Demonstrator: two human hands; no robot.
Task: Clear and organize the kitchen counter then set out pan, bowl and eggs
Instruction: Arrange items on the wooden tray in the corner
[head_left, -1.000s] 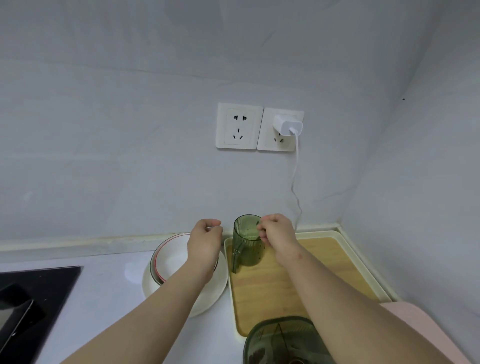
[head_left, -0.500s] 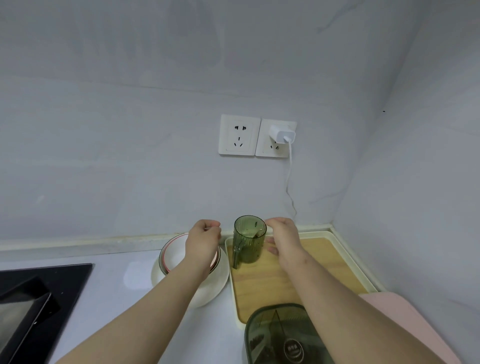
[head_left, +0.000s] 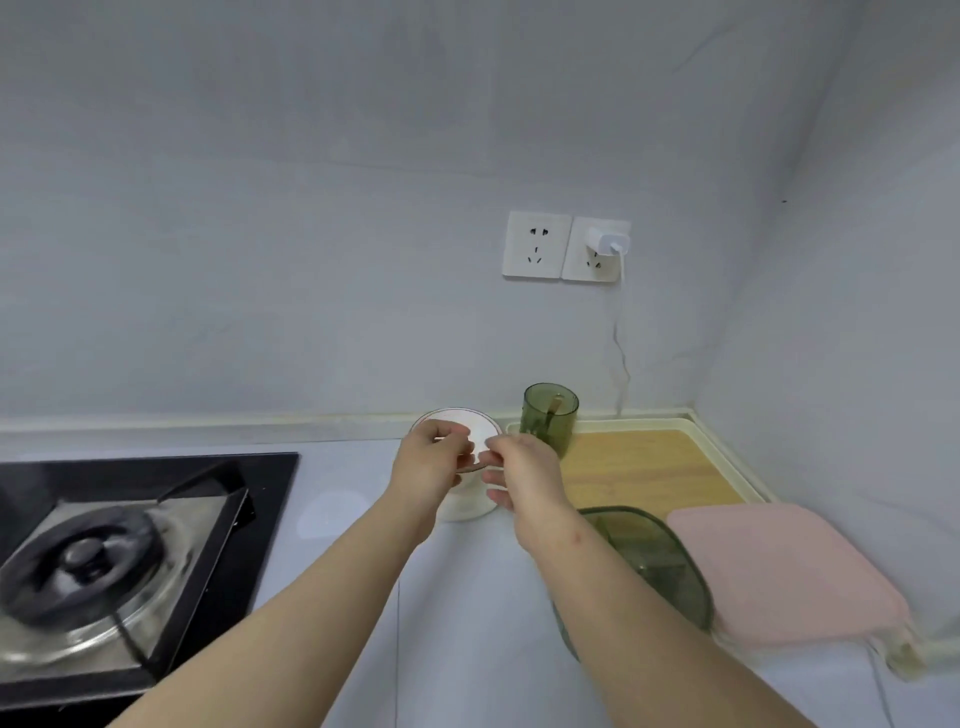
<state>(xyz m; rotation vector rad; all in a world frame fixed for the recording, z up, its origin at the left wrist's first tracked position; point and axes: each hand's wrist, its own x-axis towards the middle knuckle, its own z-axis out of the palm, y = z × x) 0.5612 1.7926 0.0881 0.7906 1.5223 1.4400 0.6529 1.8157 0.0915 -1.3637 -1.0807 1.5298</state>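
Note:
A white bowl with a red rim (head_left: 480, 423) stands in a white plate (head_left: 467, 512) at the back of the counter, left of the tray. My left hand (head_left: 431, 460) grips the bowl's near left rim. On the near right rim my right hand (head_left: 524, 475) pinches with thumb and forefinger, the other fingers hanging below. The two hands hide most of the bowl's front. No pan or eggs show.
A green cup (head_left: 549, 418) stands on the wooden tray (head_left: 649, 462) right of the bowl. A green lidded container (head_left: 660, 561) and a pink board (head_left: 779, 566) lie at the right. The black gas stove (head_left: 104, 561) is at the left. Wall sockets (head_left: 535, 244) hold a charger (head_left: 605, 241).
My right hand let go of the green cup and moved left onto the bowl's rim. The left hand stayed on the bowl. The view swung left, showing the stove.

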